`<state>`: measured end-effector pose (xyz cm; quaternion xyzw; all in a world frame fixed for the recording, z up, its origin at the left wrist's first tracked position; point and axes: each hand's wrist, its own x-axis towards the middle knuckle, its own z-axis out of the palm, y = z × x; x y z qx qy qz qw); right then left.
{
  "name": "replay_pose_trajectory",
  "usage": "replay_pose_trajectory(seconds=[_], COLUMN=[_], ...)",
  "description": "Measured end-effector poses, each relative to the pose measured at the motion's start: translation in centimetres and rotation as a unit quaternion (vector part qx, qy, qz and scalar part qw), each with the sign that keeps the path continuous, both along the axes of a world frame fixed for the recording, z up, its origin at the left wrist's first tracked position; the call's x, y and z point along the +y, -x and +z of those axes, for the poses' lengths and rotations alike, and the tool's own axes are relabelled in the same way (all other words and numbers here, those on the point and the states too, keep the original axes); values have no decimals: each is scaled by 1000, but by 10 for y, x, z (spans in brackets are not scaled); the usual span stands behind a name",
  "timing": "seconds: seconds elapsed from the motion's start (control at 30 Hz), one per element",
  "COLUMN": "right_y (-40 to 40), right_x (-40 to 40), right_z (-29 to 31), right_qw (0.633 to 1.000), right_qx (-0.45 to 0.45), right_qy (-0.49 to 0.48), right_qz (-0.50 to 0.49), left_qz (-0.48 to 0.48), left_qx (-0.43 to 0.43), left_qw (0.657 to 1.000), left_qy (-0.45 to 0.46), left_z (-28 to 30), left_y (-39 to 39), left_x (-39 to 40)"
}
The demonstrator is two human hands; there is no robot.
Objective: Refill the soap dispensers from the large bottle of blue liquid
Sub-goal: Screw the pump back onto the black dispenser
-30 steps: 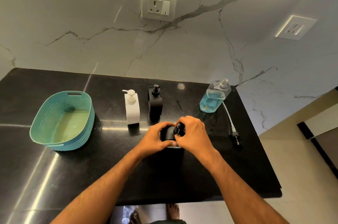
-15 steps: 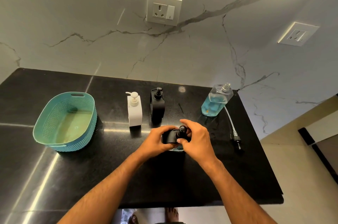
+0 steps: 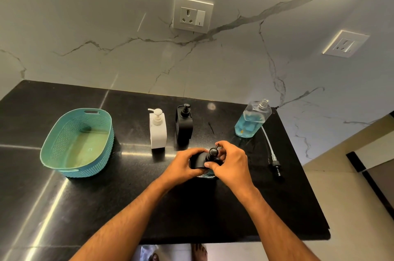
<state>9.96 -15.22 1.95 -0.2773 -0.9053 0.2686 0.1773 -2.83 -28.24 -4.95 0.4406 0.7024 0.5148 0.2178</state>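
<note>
A black soap dispenser (image 3: 197, 160) stands on the black counter in front of me. My left hand (image 3: 183, 167) grips its body. My right hand (image 3: 231, 163) pinches its black pump head (image 3: 213, 152) at the neck. Blue liquid shows at the dispenser's base between my hands. The large clear bottle of blue liquid (image 3: 251, 120) stands uncapped at the back right. Its pump with a white tube (image 3: 271, 154) lies on the counter beside it. A white dispenser (image 3: 158, 130) and a second black dispenser (image 3: 184, 125) stand behind my hands.
A teal plastic basket (image 3: 64, 160) sits on the left of the counter (image 3: 64, 207). The counter's right edge drops to the floor near the loose pump. A marble wall with two sockets rises behind. Bare feet show below the front edge.
My right hand has shifted on the pump head, so the round knob now shows between my fingers. The left hand keeps its hold on the dispenser body.
</note>
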Motion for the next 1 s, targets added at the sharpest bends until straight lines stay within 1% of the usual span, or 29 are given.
replay_pose_trajectory(seconds=[0.07,0.2,0.3,0.37,0.5,0.7,0.8,0.87,0.9,1.0], right_y=[0,-2,1,2,2,9,10,8,8,14], right_x=[1,-1,-4,-2,0,-2,1,1,1,-1], right_z=[1,-1,1,4,5,6,6,4,3,6], right_qw=[1000,1000,1000,1000,999,999,996,992,990,990], right_qx=[1,-2,-15,-16,-6,-27,-32,-35,-36,-33], right_qy=[9,21,-2,-2,16,-41,-48,-70,-86,-116], right_qz=[-6,22,4,-8,31,16,64,100,102,66], left_qz=[-2,-2,-2,-3,-2,-7,-3,-2,-3,-3], left_qx=[-1,-2,3,4,3,1,-3,-4,-4,-7], left_qw=[1000,1000,1000,1000,1000,1000,1000,1000,1000,1000], left_qy=[1,8,4,3,7,8,14,19,20,21], left_z=[0,-4,-2,0,-2,2,1,0,-1,-1], left_y=[0,1,1,1,1,0,1,1,1,1], left_x=[0,1,1,1,1,0,-1,0,0,0])
